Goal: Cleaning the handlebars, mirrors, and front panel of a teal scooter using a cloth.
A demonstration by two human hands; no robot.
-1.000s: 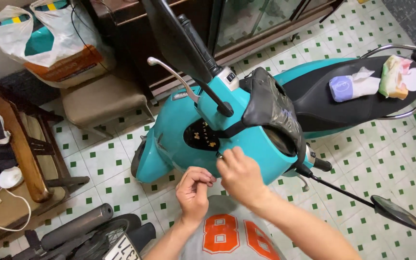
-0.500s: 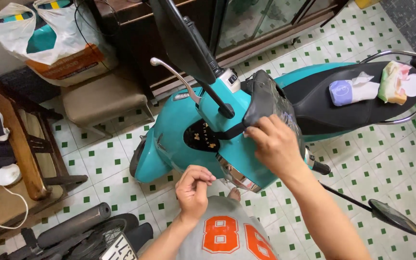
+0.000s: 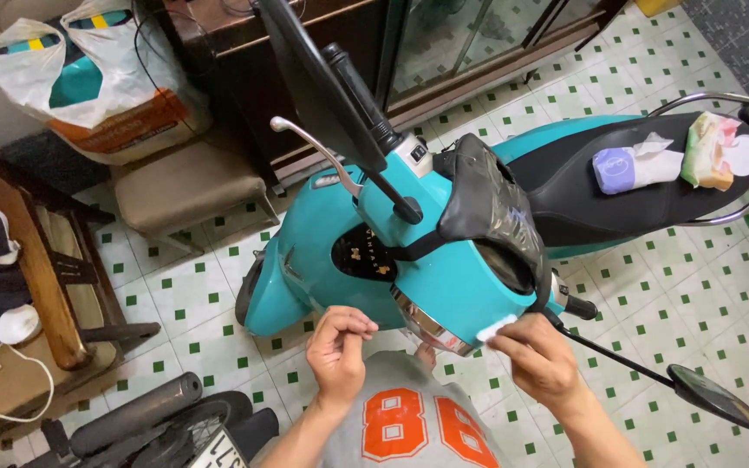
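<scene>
Your right hand [image 3: 541,362] pinched a small white wipe [image 3: 496,328] against the glossy teal scooter [image 3: 444,290], beside its chrome headlight rim [image 3: 422,325]; your left hand [image 3: 336,351] curled shut, seemingly empty.

Place: a room in a home, with vehicles parked indoors.
Floor: white tiles [image 3: 695,286] dotted with small green squares.
Furniture: a wooden bench [image 3: 41,277], a padded stool [image 3: 179,182], a dark cabinet with glass doors [image 3: 444,35].
Household things: full plastic bags [image 3: 88,78] by the wall.
Vehicles: a teal scooter [image 3: 444,251]; a second bike's wheel [image 3: 175,429] close by.
</scene>
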